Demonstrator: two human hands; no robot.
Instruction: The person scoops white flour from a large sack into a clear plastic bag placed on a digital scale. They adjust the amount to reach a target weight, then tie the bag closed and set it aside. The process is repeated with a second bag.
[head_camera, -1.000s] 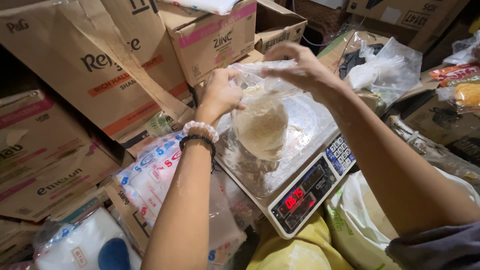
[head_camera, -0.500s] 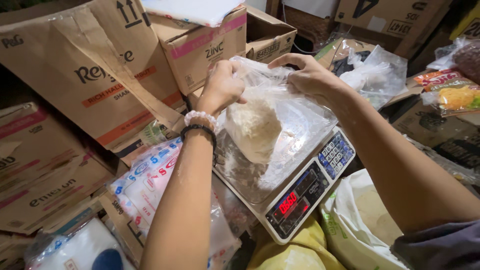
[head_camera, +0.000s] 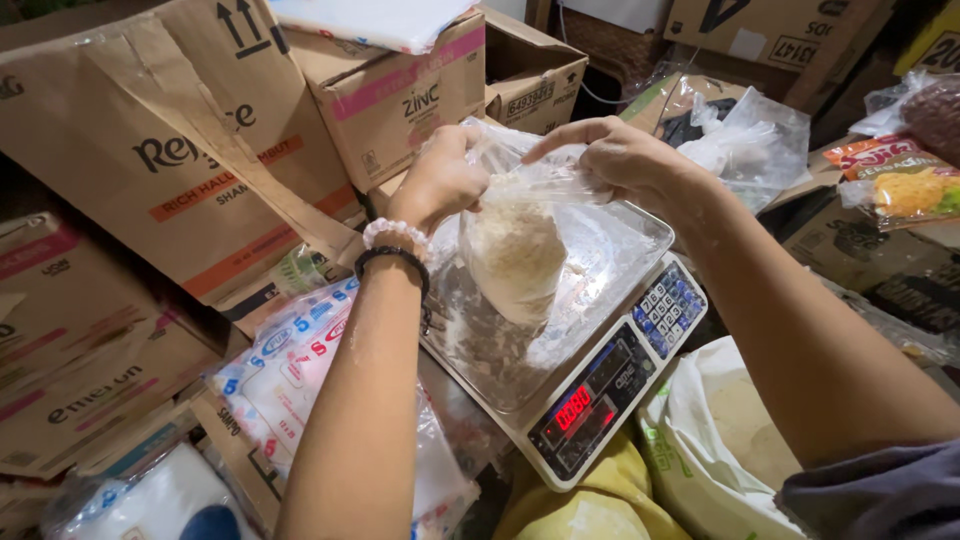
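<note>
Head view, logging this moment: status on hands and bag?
Left hand and right hand both grip clear bag of white powder at its mouth. Bag over scale pan. Nothing obstructing.

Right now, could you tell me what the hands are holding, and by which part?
Both the left hand and right hand grip a clear plastic bag of pale powder by its gathered top.

Hands grip bag — over scale

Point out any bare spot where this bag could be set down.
Free: the steel scale pan right of the clear plastic bag of pale powder, held by the left hand and right hand. Crowded: cardboard boxes left, white sack and yellow sack below.
</note>
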